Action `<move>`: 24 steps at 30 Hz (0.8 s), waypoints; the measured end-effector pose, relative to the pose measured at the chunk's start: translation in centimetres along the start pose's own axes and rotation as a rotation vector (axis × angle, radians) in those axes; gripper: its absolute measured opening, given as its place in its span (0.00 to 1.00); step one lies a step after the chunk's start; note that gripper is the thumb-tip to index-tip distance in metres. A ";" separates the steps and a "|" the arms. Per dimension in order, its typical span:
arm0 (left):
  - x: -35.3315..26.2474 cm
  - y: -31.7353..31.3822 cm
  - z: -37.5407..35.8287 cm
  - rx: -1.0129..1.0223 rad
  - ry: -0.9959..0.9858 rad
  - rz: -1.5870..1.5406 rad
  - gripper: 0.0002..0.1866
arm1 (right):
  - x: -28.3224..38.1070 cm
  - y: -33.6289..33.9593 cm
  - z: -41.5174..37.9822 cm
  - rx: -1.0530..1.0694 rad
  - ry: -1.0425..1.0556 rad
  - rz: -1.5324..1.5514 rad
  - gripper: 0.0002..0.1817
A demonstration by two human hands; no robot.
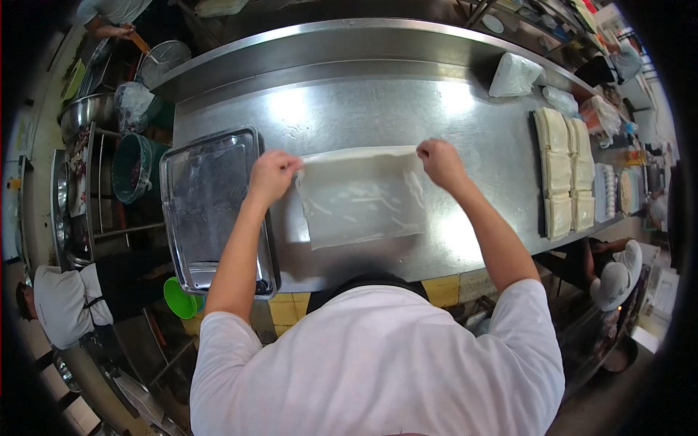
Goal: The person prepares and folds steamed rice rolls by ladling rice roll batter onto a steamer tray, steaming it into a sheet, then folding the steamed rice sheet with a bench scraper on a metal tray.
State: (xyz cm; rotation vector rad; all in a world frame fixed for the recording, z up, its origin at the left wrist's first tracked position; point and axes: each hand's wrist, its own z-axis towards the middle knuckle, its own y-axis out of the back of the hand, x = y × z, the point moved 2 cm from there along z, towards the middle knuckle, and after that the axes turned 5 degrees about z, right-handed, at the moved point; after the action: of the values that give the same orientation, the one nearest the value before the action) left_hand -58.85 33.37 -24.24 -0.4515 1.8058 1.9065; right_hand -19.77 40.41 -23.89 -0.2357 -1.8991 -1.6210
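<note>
A thin, see-through sheet of dough (361, 200) is spread over the steel table in front of me, roughly rectangular, with a thicker pale band along its far edge. My left hand (273, 174) pinches its far left corner, fingers closed. At the far right corner my right hand (440, 161) grips the same sheet, fingers also closed. The near edge hangs loose toward my body, and the steel shows through the middle. Left of my left hand lies a large shallow metal tray (211, 189) with a shiny, wet-looking bottom.
The steel table (349, 102) has a raised back ledge. On its right stands a dark tray of pale folded squares (558, 152). White plastic bags (515, 75) lie at the back right. A green bin (131, 171) stands left. Other people (69, 301) are on both sides.
</note>
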 end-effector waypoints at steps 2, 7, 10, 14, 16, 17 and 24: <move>0.0 -1.4 -3.3 0.038 -0.067 0.065 0.04 | -0.4 -1.5 -3.4 0.057 -0.063 0.043 0.11; -0.8 -2.3 -7.5 0.145 -0.053 0.094 0.05 | 0.6 -4.2 -7.9 0.015 -0.105 0.105 0.14; -1.7 -1.6 -7.7 0.104 -0.002 0.067 0.06 | 3.5 -5.4 -6.8 0.047 -0.057 0.149 0.20; -2.2 -1.2 -7.1 0.032 -0.005 0.046 0.06 | 3.0 -9.7 -4.6 0.067 0.167 -0.175 0.35; -2.1 -0.8 -7.6 0.008 -0.013 0.038 0.06 | 0.6 -9.4 -4.3 0.082 0.051 -0.239 0.38; -2.0 -0.4 -7.7 0.010 0.009 0.035 0.06 | -0.9 -8.9 -4.2 0.091 -0.059 -0.304 0.41; -0.2 0.7 -8.3 -0.008 0.089 0.014 0.06 | -0.3 -9.9 -4.2 0.003 -0.107 -0.283 0.41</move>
State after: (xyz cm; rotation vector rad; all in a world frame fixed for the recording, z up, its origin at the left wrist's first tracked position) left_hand -59.73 25.13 -24.17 -0.5357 1.8630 1.9318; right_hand -23.12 34.33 -32.02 -0.0537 -2.0915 -1.8205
